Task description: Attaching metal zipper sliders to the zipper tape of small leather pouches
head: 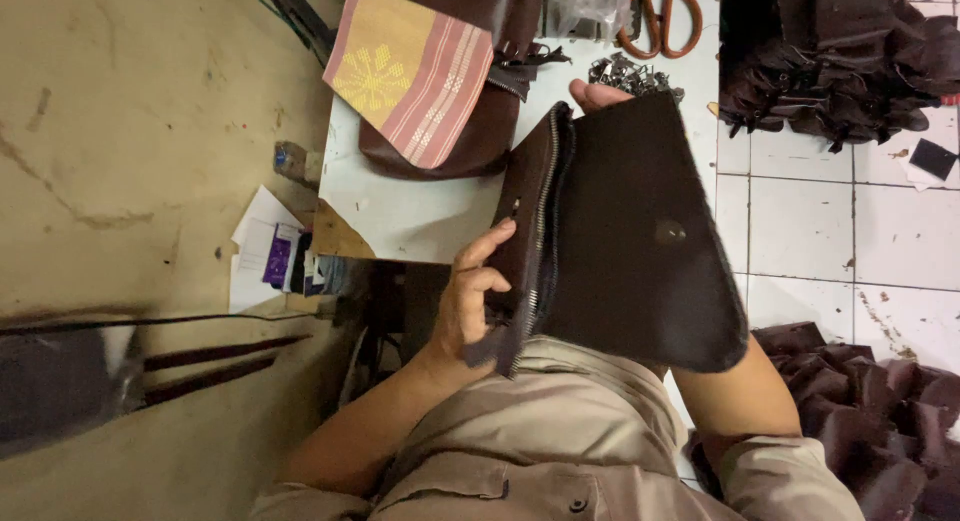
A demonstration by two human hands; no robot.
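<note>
I hold a dark brown leather bag (630, 231) up in front of me, its flap with a round snap button facing me. My left hand (472, 301) grips the bag's left edge beside an open metal zipper (540, 231), thumb and fingers curled onto it. My right hand (595, 93) is mostly hidden behind the bag; only fingertips show over its top edge, supporting it from behind.
A white worktable (420, 206) carries another brown bag with a pink and yellow woven flap (410, 76), a heap of small metal fittings (630, 76) and orange-handled scissors (660, 21). Piles of brown leather pieces (840, 61) lie on the white tiled floor at right.
</note>
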